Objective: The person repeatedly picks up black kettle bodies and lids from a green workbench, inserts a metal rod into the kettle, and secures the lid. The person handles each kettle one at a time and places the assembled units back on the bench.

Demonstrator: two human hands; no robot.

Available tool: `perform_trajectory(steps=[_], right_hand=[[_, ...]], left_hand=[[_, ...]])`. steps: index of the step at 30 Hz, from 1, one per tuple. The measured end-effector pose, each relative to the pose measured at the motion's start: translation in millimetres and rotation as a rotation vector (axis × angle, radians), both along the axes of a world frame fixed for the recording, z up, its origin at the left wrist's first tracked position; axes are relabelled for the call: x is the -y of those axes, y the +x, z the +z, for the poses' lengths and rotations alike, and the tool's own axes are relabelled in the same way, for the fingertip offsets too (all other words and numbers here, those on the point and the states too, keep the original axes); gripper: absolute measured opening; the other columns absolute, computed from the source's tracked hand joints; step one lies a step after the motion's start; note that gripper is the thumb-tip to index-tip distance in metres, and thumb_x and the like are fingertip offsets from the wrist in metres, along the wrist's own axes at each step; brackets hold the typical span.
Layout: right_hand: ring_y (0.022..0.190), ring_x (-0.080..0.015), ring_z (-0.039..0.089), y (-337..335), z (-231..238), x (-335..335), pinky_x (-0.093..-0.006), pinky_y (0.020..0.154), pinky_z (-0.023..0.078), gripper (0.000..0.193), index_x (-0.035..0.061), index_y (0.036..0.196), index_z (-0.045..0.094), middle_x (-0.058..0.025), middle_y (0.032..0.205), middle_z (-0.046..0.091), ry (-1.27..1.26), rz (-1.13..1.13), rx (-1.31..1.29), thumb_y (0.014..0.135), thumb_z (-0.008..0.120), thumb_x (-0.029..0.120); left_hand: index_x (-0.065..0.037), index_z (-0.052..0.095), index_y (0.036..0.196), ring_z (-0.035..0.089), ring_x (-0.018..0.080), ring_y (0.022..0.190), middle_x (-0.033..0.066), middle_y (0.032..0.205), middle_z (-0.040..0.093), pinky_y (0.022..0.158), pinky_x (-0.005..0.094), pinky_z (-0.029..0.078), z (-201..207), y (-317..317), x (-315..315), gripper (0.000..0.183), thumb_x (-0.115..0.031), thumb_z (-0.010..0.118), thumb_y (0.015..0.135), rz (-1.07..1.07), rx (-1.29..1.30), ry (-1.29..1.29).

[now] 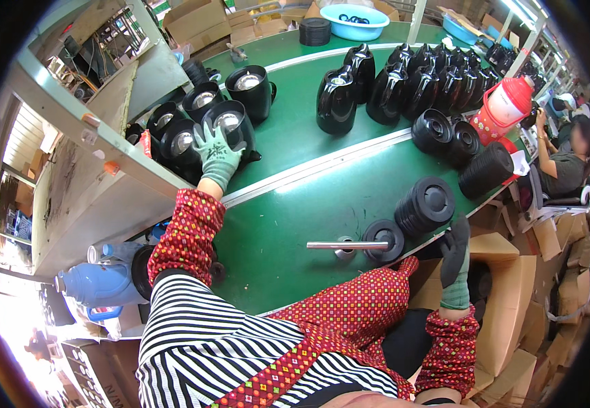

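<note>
My left hand point(219, 155), in a pale green glove, reaches to the far left side of the bench. Its fingers are spread against the near side of a black jug body point(235, 117) with a shiny silvery inside. Several similar jug bodies point(247, 83) stand close around it. My right hand point(455, 262), in a green glove with a dark coating, is at the bench's right edge with its fingers stretched out and nothing seen in them. Beside it are a stack of black round lids point(425, 204), a single black lid point(383, 239) and a metal rod-shaped piece point(347, 245).
Rows of glossy black jugs point(336, 102) stand across the green bench point(295, 197), beyond a pale rail point(322, 163). A red-and-white flask point(504, 109) stands at right. An open cardboard box point(513, 292) is by my right arm. Another person point(570, 153) sits farther right. A metal post point(97, 136) rises at left.
</note>
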State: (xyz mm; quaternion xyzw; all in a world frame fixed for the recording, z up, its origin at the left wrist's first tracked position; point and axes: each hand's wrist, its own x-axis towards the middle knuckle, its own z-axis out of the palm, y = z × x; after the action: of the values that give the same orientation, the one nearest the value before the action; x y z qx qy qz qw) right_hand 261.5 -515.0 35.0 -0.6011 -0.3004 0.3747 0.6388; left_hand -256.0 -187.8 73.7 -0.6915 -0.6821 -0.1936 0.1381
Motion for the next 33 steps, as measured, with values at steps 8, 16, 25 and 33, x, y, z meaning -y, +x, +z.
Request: perform_trajectory(steps=[8,16,25,33], right_hand=[[0.135,-0.022,0.051,-129,87,17,-0.0351,0.113,0.042,0.064,-0.0018,0.154,0.045,-0.0134,0.149,0.051,-0.026,0.116,0.226,0.101,0.072,0.022],[0.114,-0.0137,0.06,-182,164,35,-0.0253,0.09,0.053,0.086,0.0,0.161,0.035,-0.0095,0.134,0.055,-0.066,0.319,-0.082,0.097,0.078,0.038],[0.129,-0.0219,0.061,-157,150,129,-0.0359,0.108,0.052,0.065,-0.0001,0.152,0.048,-0.0127,0.145,0.061,0.0,0.461,-0.452,0.099,0.073,0.028],[0.119,-0.0223,0.068,-171,76,210,-0.0369,0.103,0.056,0.046,-0.0032,0.144,0.057,-0.0149,0.137,0.067,0.046,0.329,-0.315,0.105,0.061,0.022]], left_hand=[[-0.008,0.068,0.11,0.058,0.0346,0.121,0.0086,0.131,0.065,0.102,0.0478,0.048,12,-13,29,0.048,-0.025,0.089,0.071,-0.383,0.161,0.163],[-0.007,0.07,0.097,0.06,0.0393,0.108,0.0163,0.137,0.066,0.095,0.048,0.052,146,73,200,0.039,-0.017,0.092,0.066,-1.303,0.125,-0.069],[-0.002,0.052,0.147,0.049,0.0444,0.142,0.0247,0.155,0.047,0.113,0.0506,0.044,156,103,260,0.073,-0.004,0.082,0.081,-1.623,0.524,-0.157],[-0.008,0.01,0.169,0.044,0.0335,0.149,0.0198,0.171,0.027,0.12,0.0485,0.041,40,110,286,0.104,-0.013,0.08,0.092,-1.643,1.217,-0.951]])
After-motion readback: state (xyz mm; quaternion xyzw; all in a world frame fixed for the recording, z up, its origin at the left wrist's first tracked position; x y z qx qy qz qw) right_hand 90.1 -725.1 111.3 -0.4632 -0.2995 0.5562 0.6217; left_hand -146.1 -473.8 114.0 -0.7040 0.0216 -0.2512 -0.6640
